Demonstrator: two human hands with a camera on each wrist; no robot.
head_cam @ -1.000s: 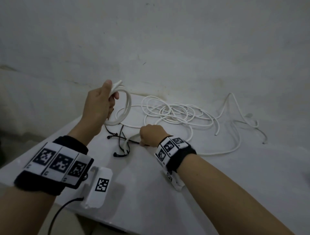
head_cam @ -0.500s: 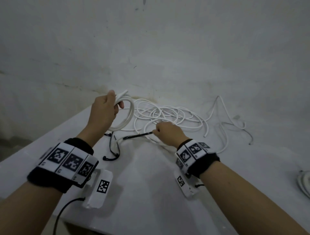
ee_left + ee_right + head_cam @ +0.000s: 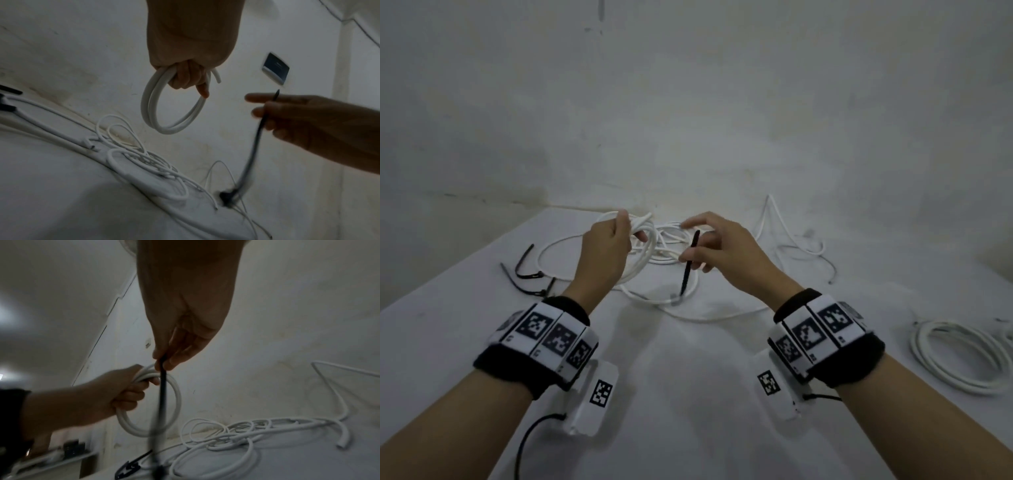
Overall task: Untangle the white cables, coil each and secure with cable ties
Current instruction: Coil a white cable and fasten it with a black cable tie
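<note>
My left hand (image 3: 607, 246) grips a small white cable coil (image 3: 645, 255) and holds it up over the table; in the left wrist view the coil (image 3: 156, 107) hangs from the curled fingers. My right hand (image 3: 714, 245) pinches a black cable tie (image 3: 688, 265) that hangs down, its head low. The right wrist view shows the tie (image 3: 162, 394) crossing in front of the coil (image 3: 176, 402). A tangle of white cables (image 3: 674, 240) lies on the table behind both hands.
Two more black cable ties (image 3: 527, 277) lie on the white table (image 3: 688, 394) at the left. A finished white coil (image 3: 959, 356) lies at the right edge. A wall closes off the back of the table.
My right hand lifted the black tie off the table and brought it up beside the coil. My left hand stayed raised with the coil. The view tilted, so the coil at the right came into sight.
</note>
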